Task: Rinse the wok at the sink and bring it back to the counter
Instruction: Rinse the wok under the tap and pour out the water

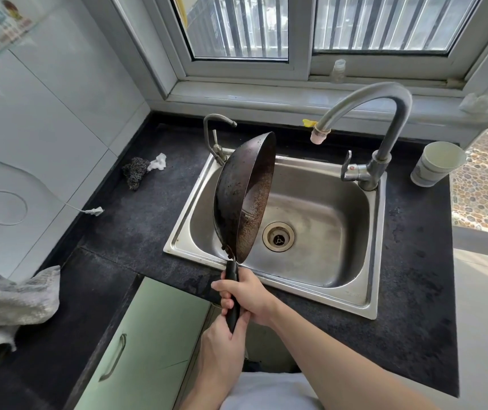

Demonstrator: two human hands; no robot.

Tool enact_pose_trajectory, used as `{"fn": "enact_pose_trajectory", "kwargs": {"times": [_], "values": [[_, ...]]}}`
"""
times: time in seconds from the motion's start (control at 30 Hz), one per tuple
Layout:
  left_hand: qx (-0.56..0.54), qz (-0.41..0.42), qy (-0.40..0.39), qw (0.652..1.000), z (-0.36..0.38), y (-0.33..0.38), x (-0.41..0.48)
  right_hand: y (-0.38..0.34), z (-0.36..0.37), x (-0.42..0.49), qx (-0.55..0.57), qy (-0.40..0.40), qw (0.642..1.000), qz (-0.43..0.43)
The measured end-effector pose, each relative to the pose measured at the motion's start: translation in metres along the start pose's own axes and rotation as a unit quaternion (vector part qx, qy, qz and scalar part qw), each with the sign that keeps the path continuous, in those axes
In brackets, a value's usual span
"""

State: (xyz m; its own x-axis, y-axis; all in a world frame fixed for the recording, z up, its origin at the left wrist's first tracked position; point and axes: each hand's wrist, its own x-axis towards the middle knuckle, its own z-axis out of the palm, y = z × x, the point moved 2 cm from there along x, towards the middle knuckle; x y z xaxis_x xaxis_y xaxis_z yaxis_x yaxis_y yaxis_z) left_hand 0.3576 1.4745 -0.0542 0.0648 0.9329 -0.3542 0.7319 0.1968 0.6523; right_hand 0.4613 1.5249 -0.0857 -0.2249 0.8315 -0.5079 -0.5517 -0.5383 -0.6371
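Observation:
A dark, worn wok (236,196) is tipped on its side over the left half of the steel sink (319,279), its inside facing right toward the drain (278,236). Both hands grip its black handle (232,275): my right hand (247,294) higher up, my left hand (222,350) at the handle's end. The tall curved tap (384,113) ends in a pink nozzle (319,136) to the upper right of the wok. No water is running.
Black counter (136,220) surrounds the sink. A small second tap (213,134) stands at the sink's back left. A steel scourer (134,171) and white scrap lie left of it; a paper cup (436,162) at the right; a grey cloth (9,300) at the left.

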Motion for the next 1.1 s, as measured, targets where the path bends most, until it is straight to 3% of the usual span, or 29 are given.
{"fn": "enact_pose_trajectory", "kwargs": {"times": [0.47, 0.63, 0.77, 1.1], "values": [[-0.007, -0.014, -0.031, 0.999, -0.005, -0.005, 0.009, 0.001, 0.003, 0.005, 0.008, 0.016, 1.000, -0.004], [-0.062, -0.050, -0.089, 0.993, -0.012, -0.012, 0.021, 0.001, 0.009, 0.010, 0.008, 0.036, 0.999, -0.007], [-0.178, -0.096, -0.144, 0.969, -0.020, -0.013, 0.030, -0.001, 0.019, 0.011, 0.045, 0.063, 0.997, -0.004], [-0.305, -0.136, -0.301, 0.894, -0.029, -0.020, 0.047, 0.011, 0.021, 0.018, 0.033, 0.158, 0.984, -0.081]]}}
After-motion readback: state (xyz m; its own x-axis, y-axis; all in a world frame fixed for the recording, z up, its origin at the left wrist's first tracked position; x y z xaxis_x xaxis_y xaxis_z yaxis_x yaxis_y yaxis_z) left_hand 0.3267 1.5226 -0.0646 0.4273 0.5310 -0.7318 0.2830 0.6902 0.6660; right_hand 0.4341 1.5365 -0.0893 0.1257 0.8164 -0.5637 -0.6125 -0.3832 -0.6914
